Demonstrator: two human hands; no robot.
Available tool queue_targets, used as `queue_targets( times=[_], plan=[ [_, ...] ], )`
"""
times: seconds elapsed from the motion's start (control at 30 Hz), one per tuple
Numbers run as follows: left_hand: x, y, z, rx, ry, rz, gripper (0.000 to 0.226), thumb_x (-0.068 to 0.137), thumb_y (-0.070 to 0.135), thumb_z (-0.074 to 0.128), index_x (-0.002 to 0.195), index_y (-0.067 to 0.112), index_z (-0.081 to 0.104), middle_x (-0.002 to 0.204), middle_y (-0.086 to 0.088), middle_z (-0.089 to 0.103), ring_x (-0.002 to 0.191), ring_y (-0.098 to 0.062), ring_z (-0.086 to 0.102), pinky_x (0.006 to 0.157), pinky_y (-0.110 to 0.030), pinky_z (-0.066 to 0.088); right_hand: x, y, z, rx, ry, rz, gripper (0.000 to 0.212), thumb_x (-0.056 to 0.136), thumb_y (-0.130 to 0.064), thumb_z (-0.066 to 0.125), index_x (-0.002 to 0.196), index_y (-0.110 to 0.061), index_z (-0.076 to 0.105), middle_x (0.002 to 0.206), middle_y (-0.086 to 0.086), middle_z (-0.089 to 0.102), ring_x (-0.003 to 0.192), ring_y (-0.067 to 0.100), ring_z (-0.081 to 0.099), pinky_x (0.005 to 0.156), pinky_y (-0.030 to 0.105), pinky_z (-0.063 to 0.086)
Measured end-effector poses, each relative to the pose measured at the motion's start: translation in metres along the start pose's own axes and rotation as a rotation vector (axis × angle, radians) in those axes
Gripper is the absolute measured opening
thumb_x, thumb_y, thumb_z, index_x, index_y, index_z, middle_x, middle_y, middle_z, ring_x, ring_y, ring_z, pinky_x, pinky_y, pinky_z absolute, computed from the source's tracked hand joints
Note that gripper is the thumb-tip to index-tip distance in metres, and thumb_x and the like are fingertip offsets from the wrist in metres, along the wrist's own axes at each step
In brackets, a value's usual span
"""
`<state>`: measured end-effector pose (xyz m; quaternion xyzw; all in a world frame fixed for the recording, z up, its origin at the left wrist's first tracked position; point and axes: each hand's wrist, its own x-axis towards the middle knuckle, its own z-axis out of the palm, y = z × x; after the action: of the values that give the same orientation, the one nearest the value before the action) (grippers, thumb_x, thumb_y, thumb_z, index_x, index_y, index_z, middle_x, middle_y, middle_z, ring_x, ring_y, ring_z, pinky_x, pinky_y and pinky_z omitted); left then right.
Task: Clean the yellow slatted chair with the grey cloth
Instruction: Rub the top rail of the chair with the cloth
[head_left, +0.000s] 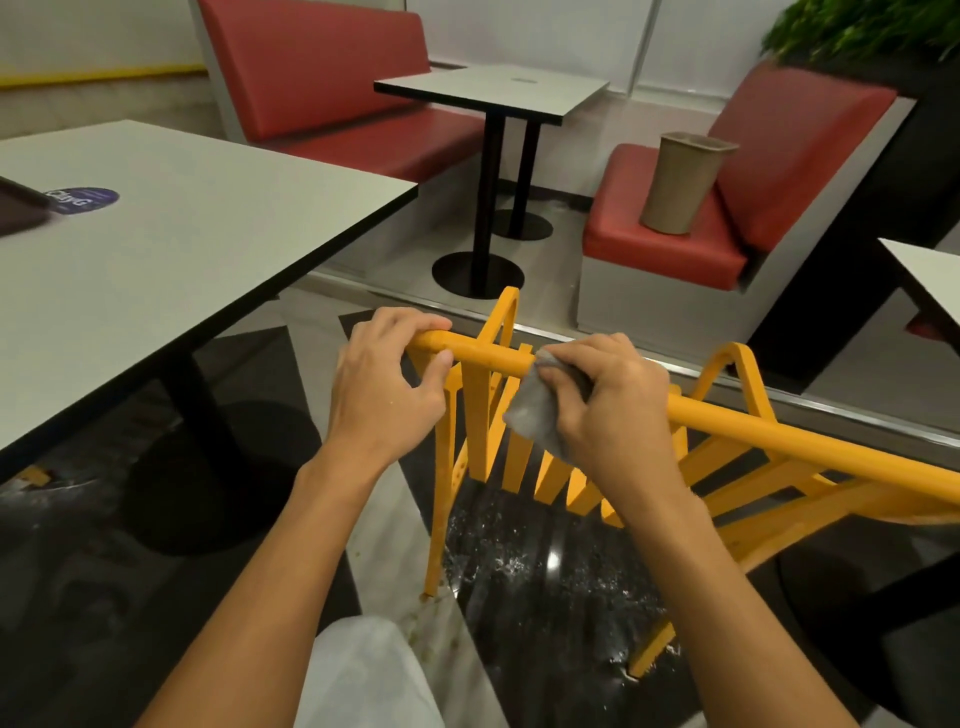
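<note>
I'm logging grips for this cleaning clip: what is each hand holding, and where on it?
The left hand grips the yellow chair at the left end of its top rail. The right hand holds the grey cloth bunched against the rail's middle.

Your bare arms reach forward: your left hand (387, 376) curls its fingers (415, 325) closed in a grip, while your right hand (608, 395) pinches shut beside it.

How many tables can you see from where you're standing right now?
3. A large white table at left, a smaller table between the red benches, and a table corner at the right edge. Others may lie out of frame.
</note>
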<state>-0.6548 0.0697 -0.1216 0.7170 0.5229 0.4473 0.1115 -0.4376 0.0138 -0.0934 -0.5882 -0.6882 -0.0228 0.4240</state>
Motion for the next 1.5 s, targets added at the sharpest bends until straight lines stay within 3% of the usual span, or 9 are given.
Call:
queue_targets(
  times=[0.07, 0.2, 0.3, 0.6, 0.93, 1.1, 1.27, 1.33, 1.5],
  plan=[
    [0.0, -0.001, -0.002, -0.002, -0.009, -0.002, 0.033, 0.098, 0.031, 0.072, 0.128, 0.037, 0.063, 0.125, 0.025, 0.048, 0.12, -0.002, 0.044, 0.1, -0.03, 0.034, 0.008, -0.014, 0.016, 0.004, -0.035, -0.031, 0.012, 0.097, -0.015, 0.072, 0.106, -0.016, 0.081, 0.104, -0.002, 0.073, 0.096, 0.005, 0.05, 0.087, 0.007, 0.033],
    [0.003, -0.003, -0.006, -0.018, -0.026, 0.002, 0.035, 0.096, 0.032, 0.074, 0.129, 0.039, 0.064, 0.125, 0.025, 0.051, 0.121, -0.002, 0.045, 0.1, -0.027, 0.034, 0.007, -0.027, 0.033, 0.03, -0.089, -0.179, 0.023, 0.097, -0.011, 0.071, 0.119, -0.01, 0.077, 0.117, 0.003, 0.073, 0.11, 0.017, 0.06, 0.092, 0.023, 0.045],
    [0.004, -0.003, -0.008, -0.082, -0.046, -0.055, 0.049, 0.095, 0.034, 0.076, 0.14, 0.041, 0.055, 0.124, 0.024, 0.056, 0.122, -0.003, 0.049, 0.093, -0.016, 0.032, 0.0, -0.015, 0.017, 0.03, -0.097, -0.156, 0.028, 0.098, -0.013, 0.071, 0.126, -0.015, 0.076, 0.125, -0.003, 0.072, 0.117, 0.01, 0.057, 0.098, 0.017, 0.046],
    [0.007, -0.008, -0.014, -0.152, -0.093, -0.091, 0.063, 0.092, 0.025, 0.082, 0.144, 0.037, 0.05, 0.129, 0.02, 0.063, 0.126, -0.003, 0.055, 0.099, -0.013, 0.029, 0.007, -0.022, 0.028, 0.01, -0.042, -0.076, 0.015, 0.097, -0.012, 0.072, 0.11, -0.014, 0.08, 0.107, 0.0, 0.073, 0.1, 0.005, 0.048, 0.084, 0.009, 0.034],
    [-0.003, -0.001, -0.021, -0.147, -0.129, -0.122, 0.061, 0.095, 0.023, 0.078, 0.147, 0.038, 0.051, 0.144, 0.014, 0.057, 0.139, -0.008, 0.048, 0.107, -0.028, 0.033, 0.002, -0.017, 0.023, -0.011, -0.125, -0.172, 0.034, 0.1, -0.015, 0.068, 0.134, -0.018, 0.071, 0.131, -0.003, 0.069, 0.12, 0.015, 0.057, 0.099, 0.036, 0.053],
    [-0.032, 0.028, -0.012, -0.167, 0.109, 0.065, 0.044, 0.096, 0.016, 0.074, 0.137, 0.027, 0.063, 0.136, 0.017, 0.06, 0.134, -0.006, 0.052, 0.111, -0.019, 0.042, 0.002, -0.006, -0.007, 0.008, -0.268, -0.126, 0.041, 0.105, -0.017, 0.059, 0.146, -0.023, 0.061, 0.144, -0.009, 0.062, 0.13, 0.003, 0.049, 0.106, 0.018, 0.036],
    [-0.039, 0.058, 0.014, -0.101, 0.072, 0.175, 0.033, 0.101, 0.028, 0.064, 0.132, 0.021, 0.069, 0.132, 0.01, 0.067, 0.132, -0.007, 0.054, 0.117, -0.033, 0.038, 0.002, 0.002, -0.02, -0.016, -0.182, -0.062, 0.04, 0.095, -0.02, 0.075, 0.133, -0.018, 0.065, 0.137, -0.004, 0.064, 0.119, -0.003, 0.048, 0.098, -0.003, 0.03],
    [-0.033, 0.066, 0.022, -0.032, 0.051, 0.194, 0.034, 0.102, 0.032, 0.062, 0.133, 0.023, 0.07, 0.135, 0.009, 0.069, 0.137, -0.007, 0.051, 0.122, -0.029, 0.025, 0.0, 0.007, -0.023, -0.046, -0.114, -0.024, 0.036, 0.091, -0.03, 0.08, 0.124, -0.019, 0.07, 0.126, -0.005, 0.063, 0.112, -0.002, 0.046, 0.093, 0.005, 0.037],
    [-0.019, 0.075, 0.039, 0.09, 0.011, 0.203, 0.026, 0.104, 0.037, 0.062, 0.125, 0.03, 0.075, 0.127, 0.012, 0.072, 0.135, -0.008, 0.053, 0.13, -0.051, 0.014, -0.005, 0.017, -0.033, -0.133, -0.078, 0.01, 0.031, 0.094, -0.038, 0.074, 0.122, -0.025, 0.077, 0.103, -0.011, 0.051, 0.101, 0.009, 0.039, 0.09, 0.038, 0.045]
  ],
)
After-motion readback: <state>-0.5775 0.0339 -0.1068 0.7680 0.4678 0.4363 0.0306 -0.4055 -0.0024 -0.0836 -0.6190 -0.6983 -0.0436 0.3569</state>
